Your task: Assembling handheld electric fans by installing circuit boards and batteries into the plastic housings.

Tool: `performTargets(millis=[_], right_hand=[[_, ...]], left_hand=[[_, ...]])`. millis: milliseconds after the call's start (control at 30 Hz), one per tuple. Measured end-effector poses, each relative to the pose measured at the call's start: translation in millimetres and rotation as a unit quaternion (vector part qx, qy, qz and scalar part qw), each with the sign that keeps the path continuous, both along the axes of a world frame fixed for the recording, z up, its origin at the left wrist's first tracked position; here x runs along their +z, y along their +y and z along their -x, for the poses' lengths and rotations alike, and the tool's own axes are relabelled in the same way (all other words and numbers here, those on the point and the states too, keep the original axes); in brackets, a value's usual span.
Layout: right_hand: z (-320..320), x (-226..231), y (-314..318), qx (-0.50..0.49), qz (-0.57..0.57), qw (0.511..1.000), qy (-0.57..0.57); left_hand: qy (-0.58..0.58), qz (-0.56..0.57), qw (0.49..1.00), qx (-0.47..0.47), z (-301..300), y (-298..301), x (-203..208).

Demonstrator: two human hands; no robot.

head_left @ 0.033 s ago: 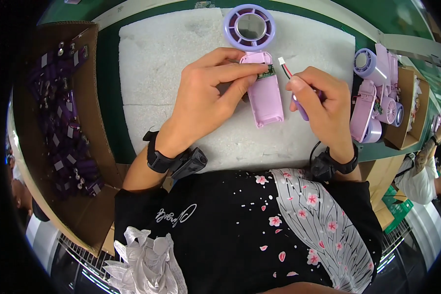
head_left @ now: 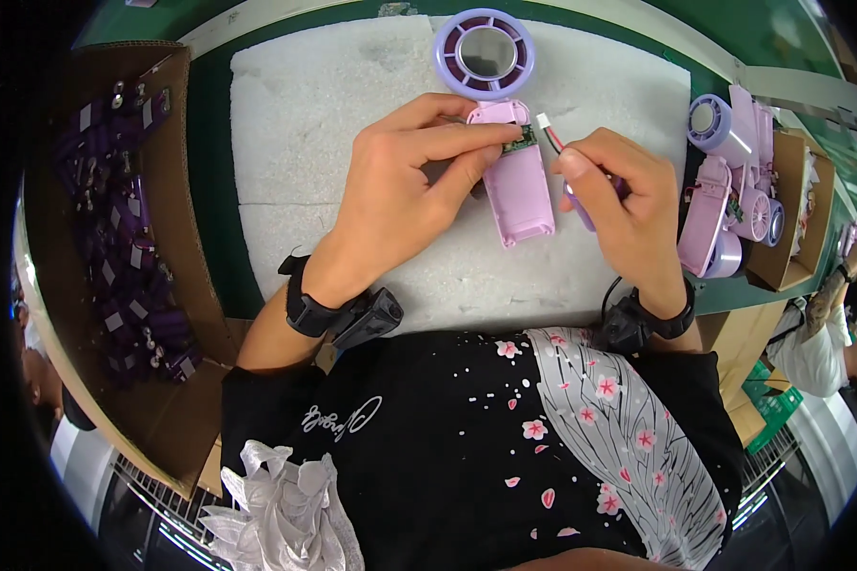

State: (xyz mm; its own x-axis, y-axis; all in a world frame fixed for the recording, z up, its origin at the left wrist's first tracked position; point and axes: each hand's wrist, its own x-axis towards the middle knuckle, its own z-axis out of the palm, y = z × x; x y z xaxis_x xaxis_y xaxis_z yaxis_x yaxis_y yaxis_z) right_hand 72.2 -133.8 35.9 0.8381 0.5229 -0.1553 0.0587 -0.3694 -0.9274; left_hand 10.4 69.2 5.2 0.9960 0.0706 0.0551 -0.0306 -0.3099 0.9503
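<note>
A handheld fan lies on the white foam mat, its round lilac head at the far end and its opened pink handle shell pointing toward me. My left hand grips the shell's upper left side, index finger and thumb at the small green circuit board and partly covering it. Just to the right, my right hand pinches the wires of a purple battery, which is mostly hidden behind the fingers. A white plug on red and black wires sticks out beside the board, apart from it.
On the left stands a cardboard box with many purple batteries. Several lilac and pink fan parts are piled at the right, against a smaller cardboard box. The white foam mat covers the green bench. Another person is at far right.
The white plug and my right hand have shifted slightly left. The lower end of the pink shell has swung a little to the right.
</note>
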Motion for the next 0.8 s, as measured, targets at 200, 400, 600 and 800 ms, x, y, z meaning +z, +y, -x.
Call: performTargets(millis=[200, 400, 600, 800], right_hand=[[1.8, -5.6, 6.1, 0.032, 0.024, 0.993, -0.115], [0.7, -8.3, 9.3, 0.061, 0.050, 0.987, -0.138], [7.7, -11.3, 12.4, 0.023, 0.040, 0.989, -0.143], [5.6, -8.5, 9.7, 0.049, 0.050, 0.991, -0.111]], left_hand=[[0.012, 0.013, 1.000, -0.018, -1.3, 0.0, 3.4], [0.057, -0.002, 0.996, -0.066, -1.4, 6.4, 5.7], [0.064, 0.012, 0.995, -0.073, -2.3, 8.8, 6.6], [0.094, 0.027, 0.991, -0.089, -2.4, 10.9, 8.6]])
